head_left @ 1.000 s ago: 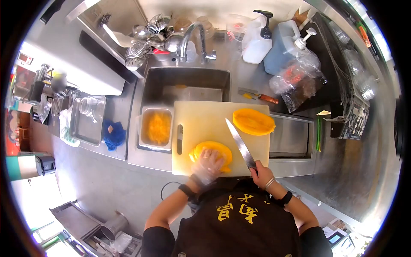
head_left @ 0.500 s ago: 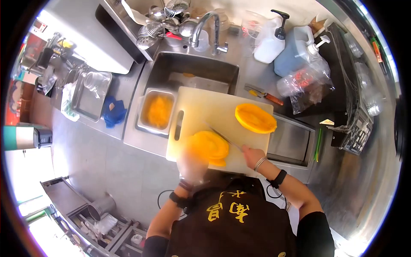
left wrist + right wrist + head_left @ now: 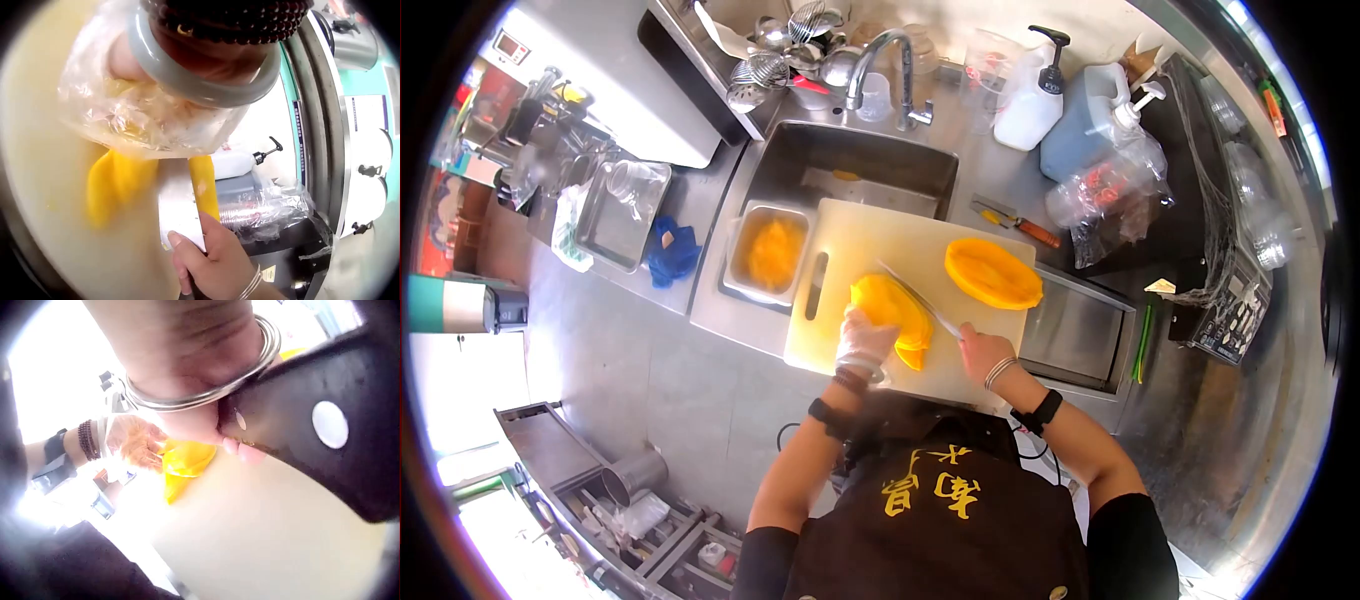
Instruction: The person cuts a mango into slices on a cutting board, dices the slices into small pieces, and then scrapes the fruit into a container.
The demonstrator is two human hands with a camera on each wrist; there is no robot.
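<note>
Working apart, the gloved left hand [image 3: 866, 338] holds seemingly part-sliced yellow fruit [image 3: 897, 305] on the cutting board [image 3: 850, 235]; the right hand [image 3: 986, 358] grips a knife [image 3: 920, 299] beside it. Toward the right, a hollowed fruit half [image 3: 994, 274] looks unsliced.

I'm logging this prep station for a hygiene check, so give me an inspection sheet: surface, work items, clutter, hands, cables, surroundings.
Surface: pale cutting board overlaps the sink.
Job's things: cut yellow produce, hollowed yellow piece, knife; metal container holds yellow bits.
Clutter: blue cloth, orange-handled tool.
Hands: left, in clear plastic, holds the cut produce; right grips the knife.
Cables: thin dark cords beside the apron.
Surroundings: faucet, pump bottle.
</note>
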